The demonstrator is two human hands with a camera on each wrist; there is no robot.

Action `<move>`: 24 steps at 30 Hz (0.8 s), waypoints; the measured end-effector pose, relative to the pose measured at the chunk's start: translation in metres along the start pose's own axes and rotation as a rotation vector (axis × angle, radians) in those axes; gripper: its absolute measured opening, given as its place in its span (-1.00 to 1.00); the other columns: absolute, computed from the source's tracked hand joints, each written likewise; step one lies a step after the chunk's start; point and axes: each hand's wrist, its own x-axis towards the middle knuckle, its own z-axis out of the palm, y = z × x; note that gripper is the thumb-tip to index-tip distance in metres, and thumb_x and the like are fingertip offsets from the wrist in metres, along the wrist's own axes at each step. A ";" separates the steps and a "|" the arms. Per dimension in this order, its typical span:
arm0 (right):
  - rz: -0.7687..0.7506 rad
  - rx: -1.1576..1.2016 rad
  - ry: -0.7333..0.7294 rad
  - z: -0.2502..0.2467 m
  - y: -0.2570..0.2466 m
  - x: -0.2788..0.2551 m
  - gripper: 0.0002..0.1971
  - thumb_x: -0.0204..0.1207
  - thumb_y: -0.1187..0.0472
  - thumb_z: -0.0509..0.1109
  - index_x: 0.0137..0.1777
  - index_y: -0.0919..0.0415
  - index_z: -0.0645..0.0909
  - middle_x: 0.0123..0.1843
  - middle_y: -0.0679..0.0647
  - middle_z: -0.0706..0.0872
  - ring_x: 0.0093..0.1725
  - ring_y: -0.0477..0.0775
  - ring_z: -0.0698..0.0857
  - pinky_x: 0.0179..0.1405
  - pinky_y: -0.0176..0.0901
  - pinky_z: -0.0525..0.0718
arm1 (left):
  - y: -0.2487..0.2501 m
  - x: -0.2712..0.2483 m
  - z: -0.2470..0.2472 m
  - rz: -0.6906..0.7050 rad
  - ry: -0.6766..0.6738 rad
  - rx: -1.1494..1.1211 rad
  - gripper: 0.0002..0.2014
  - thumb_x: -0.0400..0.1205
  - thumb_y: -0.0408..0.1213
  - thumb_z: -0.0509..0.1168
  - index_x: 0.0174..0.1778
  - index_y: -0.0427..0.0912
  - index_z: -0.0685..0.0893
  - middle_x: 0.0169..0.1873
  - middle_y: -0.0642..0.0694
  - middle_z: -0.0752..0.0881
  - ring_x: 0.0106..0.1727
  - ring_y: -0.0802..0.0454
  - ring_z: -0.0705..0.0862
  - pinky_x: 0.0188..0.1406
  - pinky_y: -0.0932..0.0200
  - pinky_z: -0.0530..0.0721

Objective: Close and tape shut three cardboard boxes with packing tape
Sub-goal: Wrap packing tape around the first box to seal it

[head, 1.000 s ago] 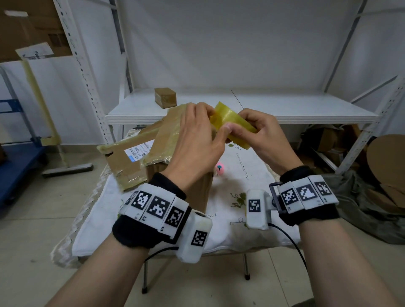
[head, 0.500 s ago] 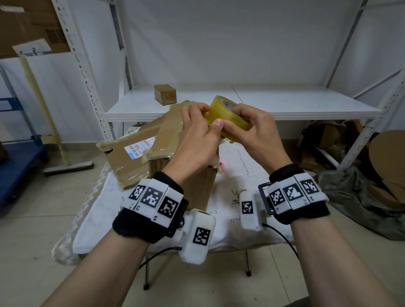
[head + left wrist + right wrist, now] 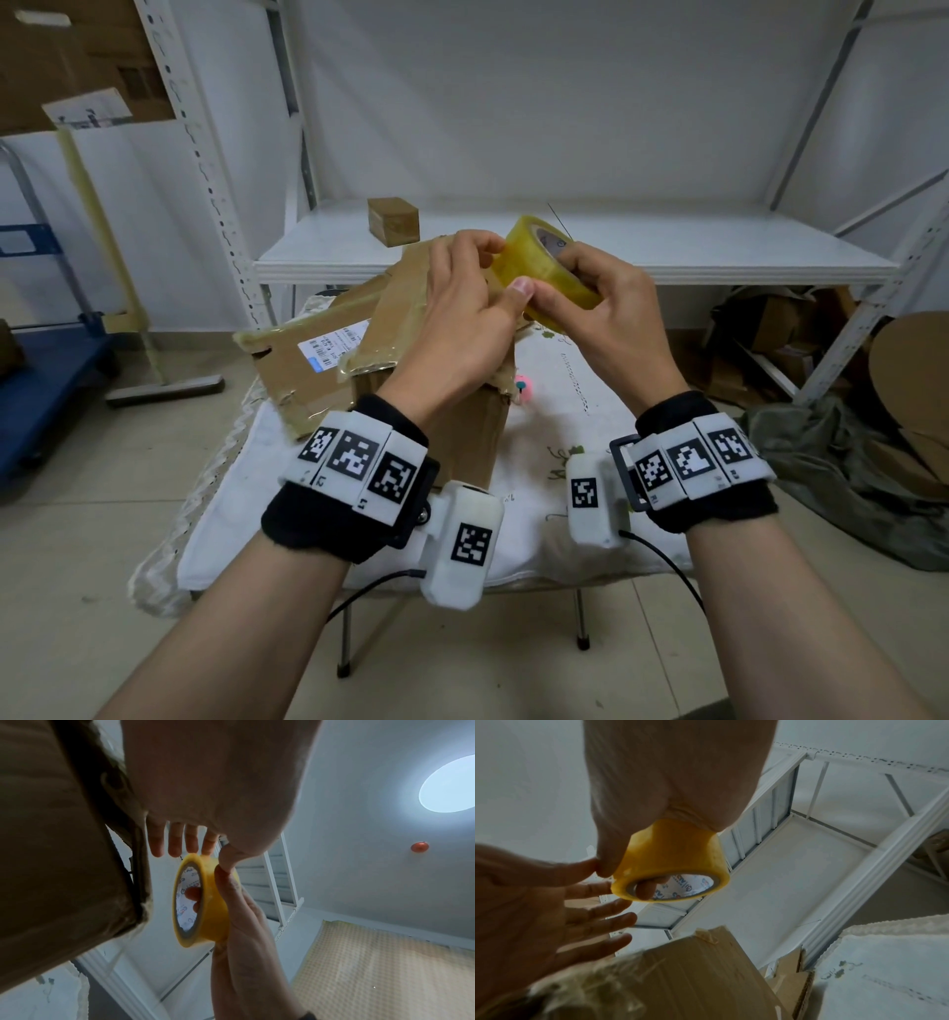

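A yellow roll of packing tape is held up in front of me, above the table. My right hand grips it, thumb on the outside and a finger through the core. My left hand has its thumb tip pressed on the roll's outer face, with straight fingers reaching past its rim. Below the left hand stands an open brown cardboard box with a flap raised. A flatter labelled box leans beside it. A small box sits on the shelf.
The boxes rest on a small table under a white cloth, with a pink object behind the open box. A white metal shelf stands behind, loose cardboard scraps lie right, a blue cart left.
Both hands have lifted the roll a little and turned it, so its open core now shows at the upper right. The boxes have not moved.
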 end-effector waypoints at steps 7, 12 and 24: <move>-0.012 -0.054 -0.003 0.003 0.003 0.001 -0.58 0.53 -0.09 0.53 -0.18 0.31 0.61 -0.31 0.25 0.60 -0.28 0.30 0.55 -0.34 0.22 0.56 | -0.004 0.001 0.003 0.011 -0.002 0.009 -0.68 0.73 -0.27 0.26 0.38 -0.18 0.40 0.20 -0.01 0.32 0.29 0.06 0.43 0.34 0.22 0.42; -0.022 -0.117 -0.014 0.003 0.003 0.000 -0.61 0.53 -0.14 0.50 -0.17 0.22 0.63 -0.32 0.06 0.61 -0.30 0.15 0.57 -0.34 0.11 0.55 | -0.005 0.004 0.001 -0.044 -0.002 0.005 -0.66 0.72 -0.28 0.28 0.39 -0.19 0.41 0.21 -0.01 0.36 0.22 0.12 0.43 0.18 0.40 0.36; 0.004 -0.032 -0.033 -0.007 -0.003 0.001 -0.62 0.51 -0.04 0.59 -0.10 0.33 0.69 -0.22 0.30 0.67 -0.20 0.29 0.60 -0.25 0.13 0.59 | -0.004 0.007 -0.017 -0.102 0.219 -0.042 -0.80 0.54 -0.20 0.53 0.07 -0.04 0.84 -0.21 0.10 0.83 -0.15 0.18 0.81 0.07 0.08 0.79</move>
